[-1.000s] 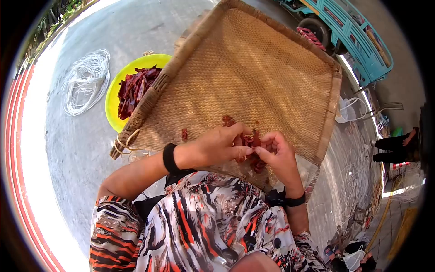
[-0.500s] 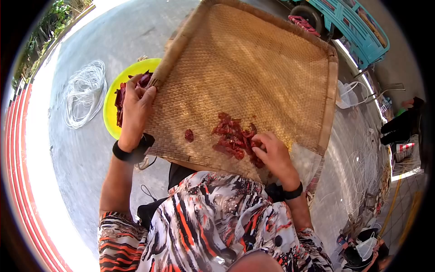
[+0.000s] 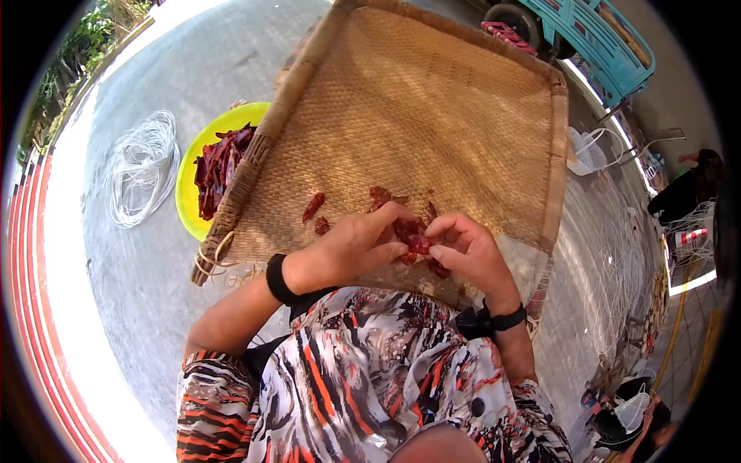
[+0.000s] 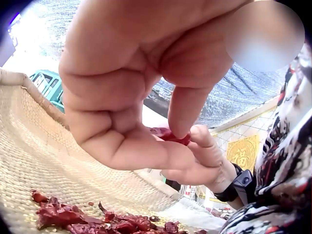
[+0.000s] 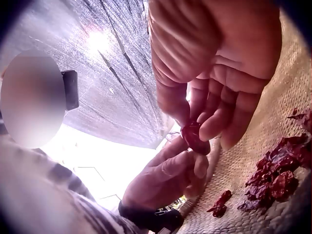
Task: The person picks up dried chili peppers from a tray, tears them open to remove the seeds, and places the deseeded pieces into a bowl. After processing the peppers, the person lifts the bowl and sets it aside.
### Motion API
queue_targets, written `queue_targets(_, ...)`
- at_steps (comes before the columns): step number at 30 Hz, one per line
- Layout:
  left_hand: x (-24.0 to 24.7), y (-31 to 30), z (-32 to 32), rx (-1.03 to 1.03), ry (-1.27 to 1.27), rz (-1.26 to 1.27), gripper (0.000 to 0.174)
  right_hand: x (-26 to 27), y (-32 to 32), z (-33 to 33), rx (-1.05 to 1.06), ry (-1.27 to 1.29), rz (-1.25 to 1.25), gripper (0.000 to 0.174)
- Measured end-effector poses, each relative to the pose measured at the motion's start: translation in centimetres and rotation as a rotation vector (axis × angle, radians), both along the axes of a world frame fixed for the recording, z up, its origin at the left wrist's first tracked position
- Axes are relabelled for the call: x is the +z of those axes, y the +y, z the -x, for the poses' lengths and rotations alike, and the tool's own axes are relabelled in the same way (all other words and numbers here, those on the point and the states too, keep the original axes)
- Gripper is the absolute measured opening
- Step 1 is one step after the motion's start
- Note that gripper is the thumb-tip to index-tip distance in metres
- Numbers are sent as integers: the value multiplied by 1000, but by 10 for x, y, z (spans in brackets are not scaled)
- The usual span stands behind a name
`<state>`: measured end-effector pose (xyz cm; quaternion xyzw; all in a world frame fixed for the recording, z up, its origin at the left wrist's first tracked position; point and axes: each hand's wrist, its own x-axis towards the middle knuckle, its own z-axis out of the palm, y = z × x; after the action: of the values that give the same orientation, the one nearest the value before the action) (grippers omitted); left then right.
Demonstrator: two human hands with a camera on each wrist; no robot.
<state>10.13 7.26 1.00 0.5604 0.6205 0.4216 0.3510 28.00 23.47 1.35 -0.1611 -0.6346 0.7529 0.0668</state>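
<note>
A dark red dried pepper (image 3: 419, 244) is pinched between both hands above the near part of a woven tray (image 3: 417, 100). My left hand (image 3: 351, 245) holds it from the left with thumb and fingers, and my right hand (image 3: 472, 255) from the right. The pepper (image 4: 170, 136) shows between the fingertips in the left wrist view, and the same pepper (image 5: 196, 138) in the right wrist view. Below the hands lie more red pieces (image 4: 122, 223); two separate pieces, one of them long (image 3: 313, 207), rest to their left.
A yellow-green plate (image 3: 187, 190) heaped with dark red peppers (image 3: 221, 167) stands left of the tray, partly under its edge. A coil of white cord (image 3: 142, 168) lies farther left. At the upper right is a teal cart (image 3: 598, 42), and another person (image 3: 683, 189) is at the far right.
My left hand has come back from the plate to meet the right hand, with a pepper now between them. One more long piece lies at the tray's left part.
</note>
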Motion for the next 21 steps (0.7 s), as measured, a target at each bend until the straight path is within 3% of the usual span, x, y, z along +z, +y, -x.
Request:
queue_targets(1,1,0,-1,-3,-81,2,25,0,1,1,-37,-5,0,21)
queue_targets(3,-1,-2,3,97,-36,10,19,-5,3,3,-112,-15,-1,20)
queue_targets(6,2,-15,22,284,31,8,14,-18,18,-13,-209,-124,-492,21)
queue_targets(10,9,-39,62,615,95,-49,13,-12,17,-41,-92,-328,-776,21)
queue_targets(14,18,-66,105,853,124,-58,21,-28,16,-57,-100,-294,-703,20)
queue_targets(18,28,-82,134,1108,343,147,43,-34,18,-60,-160,-237,-675,18)
queue_targets(20,9,-88,133,1108,633,52,57,-34,18,-58,-165,-249,-665,18)
queue_targets(21,7,-85,124,1015,599,24,67,-31,16,-57,-161,-261,-662,18)
